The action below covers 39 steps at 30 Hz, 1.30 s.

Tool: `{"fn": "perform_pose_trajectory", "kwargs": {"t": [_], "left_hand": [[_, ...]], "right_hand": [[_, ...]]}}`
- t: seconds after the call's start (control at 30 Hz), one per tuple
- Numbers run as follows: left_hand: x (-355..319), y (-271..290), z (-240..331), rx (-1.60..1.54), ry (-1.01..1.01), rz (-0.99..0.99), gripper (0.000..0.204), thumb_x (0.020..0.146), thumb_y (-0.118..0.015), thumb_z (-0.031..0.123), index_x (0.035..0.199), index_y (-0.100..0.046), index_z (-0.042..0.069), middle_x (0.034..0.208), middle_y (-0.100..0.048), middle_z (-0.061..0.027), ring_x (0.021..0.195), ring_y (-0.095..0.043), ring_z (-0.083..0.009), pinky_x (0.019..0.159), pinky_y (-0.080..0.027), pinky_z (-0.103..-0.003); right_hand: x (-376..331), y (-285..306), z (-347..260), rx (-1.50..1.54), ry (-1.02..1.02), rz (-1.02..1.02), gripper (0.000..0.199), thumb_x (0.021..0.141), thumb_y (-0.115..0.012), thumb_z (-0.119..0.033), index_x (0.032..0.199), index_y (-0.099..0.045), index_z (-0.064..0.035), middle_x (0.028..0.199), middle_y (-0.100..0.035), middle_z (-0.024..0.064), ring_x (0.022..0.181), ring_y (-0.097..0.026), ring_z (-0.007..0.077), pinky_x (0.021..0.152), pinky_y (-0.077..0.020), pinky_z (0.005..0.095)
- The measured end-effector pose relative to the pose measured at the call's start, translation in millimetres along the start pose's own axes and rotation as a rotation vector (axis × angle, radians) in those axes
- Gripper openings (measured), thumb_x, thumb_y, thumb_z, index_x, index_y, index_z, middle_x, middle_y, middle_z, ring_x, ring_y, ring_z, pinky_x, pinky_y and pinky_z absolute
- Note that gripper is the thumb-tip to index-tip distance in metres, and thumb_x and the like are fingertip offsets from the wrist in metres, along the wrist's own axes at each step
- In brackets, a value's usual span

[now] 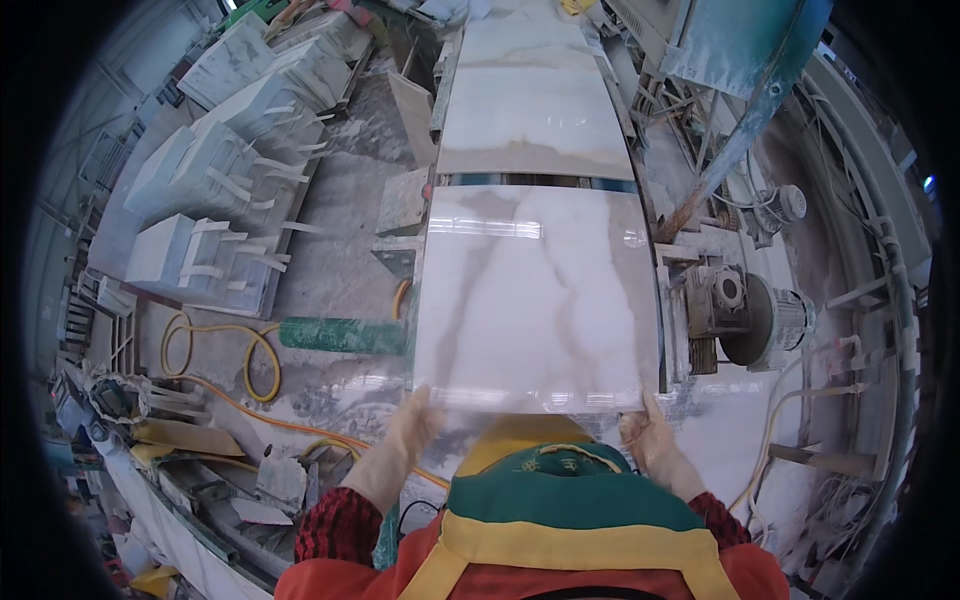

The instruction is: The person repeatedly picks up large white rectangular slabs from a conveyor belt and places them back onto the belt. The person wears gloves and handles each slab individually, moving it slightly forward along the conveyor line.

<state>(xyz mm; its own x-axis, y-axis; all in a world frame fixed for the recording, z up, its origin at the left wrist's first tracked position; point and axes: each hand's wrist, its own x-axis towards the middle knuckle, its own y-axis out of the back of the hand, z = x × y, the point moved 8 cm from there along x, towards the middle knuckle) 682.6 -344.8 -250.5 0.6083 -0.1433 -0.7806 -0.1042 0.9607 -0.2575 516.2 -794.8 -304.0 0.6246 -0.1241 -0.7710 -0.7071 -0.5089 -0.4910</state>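
Slab (530,310) | left hand (412,424), right hand (648,436) at near corners | gap (540,181) beyond

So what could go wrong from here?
1. Left hand and right hand are at the near slab's front corners; uneven force might skew it.
2. Only a narrow gap separates it from the far slab; edges could knock and chip if it slides forward.
3. The hose snaking across the floor at left may be a trip hazard.

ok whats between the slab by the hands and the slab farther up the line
In the head view, a narrow, dark, partly bluish strip of the supporting bed shows between the near slab and the far slab.
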Motion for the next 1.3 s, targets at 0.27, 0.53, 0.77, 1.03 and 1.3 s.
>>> {"fn": "perform_pose_trajectory", "kwargs": {"t": [0.27,0.53,0.77,1.03,1.3], "left_hand": [[5.6,-26.2,-33.3,0.082,0.077,-0.065,0.059,0.114,-0.059,0.051,0.135,-0.064,-0.005,0.124,-0.075,-0.0202,0.105,-0.076,-0.0253,0.094,-0.065,-0.039],[27.4,-27.4,-31.4,0.029,-0.044,-0.191,0.060,0.111,-0.064,0.051,0.131,-0.066,-0.005,0.118,-0.076,-0.0190,0.105,-0.076,-0.0261,0.091,-0.064,-0.041],[27.7,-42.4,-9.0,0.009,-0.042,-0.231,0.056,0.110,-0.067,0.051,0.127,-0.068,-0.002,0.112,-0.077,-0.0161,0.099,-0.076,-0.0244,0.089,-0.063,-0.039],[42.1,-40.8,3.3,0.114,-0.028,-0.163,0.055,0.111,-0.063,0.053,0.124,-0.069,0.000,0.109,-0.079,-0.0165,0.095,-0.078,-0.0224,0.089,-0.066,-0.037],[53.6,-42.4,13.1,0.226,0.024,-0.134,0.059,0.112,-0.061,0.054,0.121,-0.071,-0.004,0.107,-0.079,-0.0190,0.092,-0.078,-0.0250,0.087,-0.067,-0.039]], "right_hand": [[-5.2,-59.9,43.6,-0.154,-0.090,0.090,0.052,0.116,-0.057,-0.047,0.137,-0.054,0.0010,0.109,-0.077,0.0257,0.073,-0.068,0.0254,0.068,-0.0618,0.0389],[26.3,-50.6,30.6,-0.323,0.053,0.197,0.060,0.114,-0.058,-0.050,0.125,-0.060,0.0085,0.106,-0.078,0.0289,0.073,-0.073,0.0256,0.064,-0.0641,0.0406],[26.8,-75.4,19.4,-0.367,0.029,0.180,0.065,0.113,-0.057,-0.055,0.124,-0.064,0.0087,0.103,-0.079,0.0212,0.074,-0.074,0.0222,0.069,-0.0675,0.0369],[29.9,-89.7,13.4,-0.342,0.027,0.161,0.059,0.114,-0.057,-0.052,0.122,-0.061,0.0062,0.105,-0.079,0.0223,0.074,-0.072,0.0201,0.067,-0.0669,0.0343],[40.7,-92.9,3.2,-0.302,0.077,0.152,0.058,0.113,-0.059,-0.052,0.119,-0.061,0.0060,0.110,-0.079,0.0240,0.078,-0.073,0.0228,0.071,-0.0656,0.0388]]}}
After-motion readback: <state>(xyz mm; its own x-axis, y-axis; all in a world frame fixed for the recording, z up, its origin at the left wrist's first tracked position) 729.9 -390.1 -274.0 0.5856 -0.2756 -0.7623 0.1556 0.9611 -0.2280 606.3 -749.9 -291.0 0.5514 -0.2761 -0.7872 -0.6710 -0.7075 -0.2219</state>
